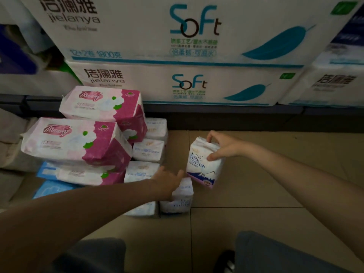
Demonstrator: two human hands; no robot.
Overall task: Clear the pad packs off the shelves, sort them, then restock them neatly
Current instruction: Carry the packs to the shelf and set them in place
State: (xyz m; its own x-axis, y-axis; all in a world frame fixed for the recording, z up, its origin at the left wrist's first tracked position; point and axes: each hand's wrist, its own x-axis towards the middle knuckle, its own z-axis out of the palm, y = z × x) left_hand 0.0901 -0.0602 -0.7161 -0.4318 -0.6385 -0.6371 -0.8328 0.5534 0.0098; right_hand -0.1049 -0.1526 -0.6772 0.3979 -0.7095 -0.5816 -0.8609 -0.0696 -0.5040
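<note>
Pad stock, floor: pink packs [78, 142] stacked left of our Pure Cotton pack [202, 166]; small white packs [148, 149] between; our left hand [167, 182], fingers straight, rests on a white pack [177, 200] just below-left; our right hand [222, 146] grips the Pure Cotton pack's top

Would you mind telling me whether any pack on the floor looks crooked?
Yes: the Pure Cotton pack gripped by the right hand stands tilted on the tiles, apart from the stacks, while the pink packs lie skewed.

Pink Tianning packs [77, 141]: three counted
Small white packs [203, 163]: seven counted
Blue packs [51, 189]: two
Soft tissue bales [187, 83]: two
</note>
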